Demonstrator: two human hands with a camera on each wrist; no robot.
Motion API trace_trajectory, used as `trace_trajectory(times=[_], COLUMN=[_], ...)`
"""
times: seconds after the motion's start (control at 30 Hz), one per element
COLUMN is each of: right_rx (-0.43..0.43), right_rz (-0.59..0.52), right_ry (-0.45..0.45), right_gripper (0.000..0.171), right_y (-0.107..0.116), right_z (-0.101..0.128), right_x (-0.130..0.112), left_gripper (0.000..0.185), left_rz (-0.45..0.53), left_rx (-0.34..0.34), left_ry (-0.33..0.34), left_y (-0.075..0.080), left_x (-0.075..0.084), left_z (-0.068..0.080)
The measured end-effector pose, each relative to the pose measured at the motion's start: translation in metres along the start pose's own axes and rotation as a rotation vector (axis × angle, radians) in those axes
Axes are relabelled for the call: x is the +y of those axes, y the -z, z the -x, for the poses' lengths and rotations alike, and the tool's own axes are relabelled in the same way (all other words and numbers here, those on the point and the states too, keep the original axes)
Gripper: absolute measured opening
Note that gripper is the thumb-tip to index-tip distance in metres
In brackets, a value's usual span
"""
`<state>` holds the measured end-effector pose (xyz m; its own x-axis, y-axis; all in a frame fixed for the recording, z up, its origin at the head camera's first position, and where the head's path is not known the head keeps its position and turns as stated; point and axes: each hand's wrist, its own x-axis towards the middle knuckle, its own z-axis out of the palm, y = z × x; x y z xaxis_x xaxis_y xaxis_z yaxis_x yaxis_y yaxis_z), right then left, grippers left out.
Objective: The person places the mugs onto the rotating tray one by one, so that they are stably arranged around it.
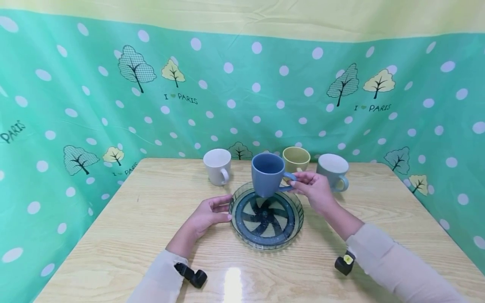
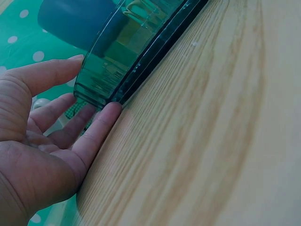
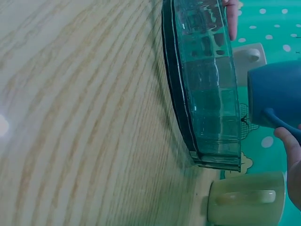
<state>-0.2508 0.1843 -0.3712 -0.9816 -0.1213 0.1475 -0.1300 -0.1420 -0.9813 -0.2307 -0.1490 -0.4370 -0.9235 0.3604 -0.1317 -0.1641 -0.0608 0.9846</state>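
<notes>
My right hand [image 1: 312, 189] pinches the handle of a blue mug [image 1: 265, 174], which hangs upright over the far part of a round, see-through green tray [image 1: 299, 225]. In the right wrist view the mug [image 3: 275, 92] is above the tray's rim, with fingers and thumb at its handle. The tray stands on the table, its dark base showing a swirl of blades. My left hand [image 1: 208, 214] touches the tray's left side. In the left wrist view its fingers [image 2: 96, 132] reach out fairly straight against the tray wall [image 2: 101, 77], the lowest one down by the base.
A white mug [image 1: 217, 164] stands behind the tray to the left. A yellow mug [image 1: 296, 155] is behind the blue one, partly hidden. Right of it stands a grey-green mug [image 1: 332, 170]. A green dotted cloth [image 1: 265, 105] hangs behind the wooden table [image 1: 151, 219].
</notes>
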Motion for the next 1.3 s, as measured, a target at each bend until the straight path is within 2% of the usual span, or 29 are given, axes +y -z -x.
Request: trace_trajectory(times=[0.2,0.7,1.0,1.3], right_rx=[0.009,-0.009,-0.005,0.023], right_rz=[0.03,0.048,0.037,0.071], right_ry=[-0.023,0.006,-0.026,-0.04], right_gripper=[0.016,0.017,0.02,0.018], right_y=[0.001,0.003,0.002,0.004], right_z=[0.001,-0.001,-0.004,-0.004], right_x=[0.003,0.013,0.016,0.023], left_gripper=[0.072,0.072,0.072,0.071], left_rz=[-0.009,-0.023,-0.027,-0.027], left_rx=[-0.008,0.007,0.002,-0.015], left_ry=[-0.006,-0.004,-0.007,-0.013], left_y=[-0.001,-0.001,-0.001,0.001], left_x=[0.0,0.001,0.001,-0.001], left_z=[0.001,0.002,0.002,0.002])
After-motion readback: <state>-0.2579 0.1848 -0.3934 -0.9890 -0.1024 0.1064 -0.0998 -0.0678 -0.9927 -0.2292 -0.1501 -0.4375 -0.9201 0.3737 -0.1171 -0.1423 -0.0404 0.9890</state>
